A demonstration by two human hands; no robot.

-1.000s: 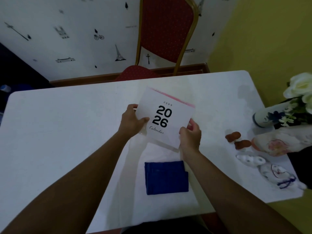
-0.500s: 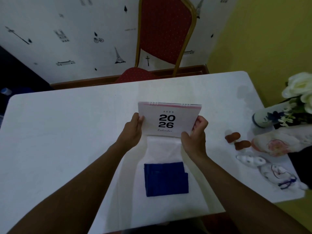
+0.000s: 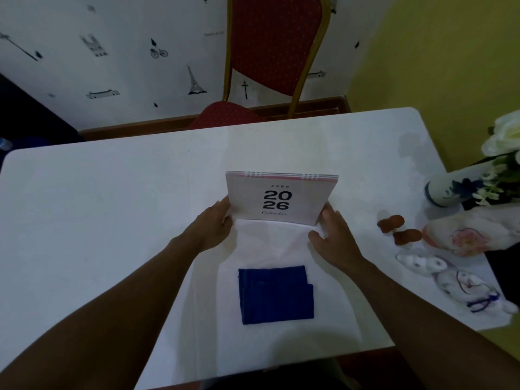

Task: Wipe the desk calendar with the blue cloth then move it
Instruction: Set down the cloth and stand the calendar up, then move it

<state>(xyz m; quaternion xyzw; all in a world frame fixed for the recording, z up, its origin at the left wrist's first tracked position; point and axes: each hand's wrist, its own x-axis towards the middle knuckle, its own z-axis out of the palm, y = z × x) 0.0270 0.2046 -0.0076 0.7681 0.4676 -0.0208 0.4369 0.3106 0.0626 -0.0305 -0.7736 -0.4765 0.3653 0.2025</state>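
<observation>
The white desk calendar [image 3: 281, 198], printed "2026", stands upright on the white table [image 3: 112, 206] at its middle. My left hand [image 3: 213, 226] holds the calendar's lower left corner. My right hand [image 3: 334, 237] is at the lower right corner with its fingers spread; the fingertips touch the calendar's edge and the thumb is off it. The folded blue cloth [image 3: 275, 294] lies flat on the table just in front of the calendar, between my forearms, and neither hand touches it.
A vase with white flowers [image 3: 450, 190] lies on its side at the right edge. Near it are two brown pieces [image 3: 399, 229], a pale floral item [image 3: 467, 237] and a white ornament [image 3: 450, 280]. A red chair [image 3: 270, 60] stands behind the table.
The calendar went from tilted and lifted in both hands to standing upright on the table, a little farther from me. My right hand has loosened its grip.
</observation>
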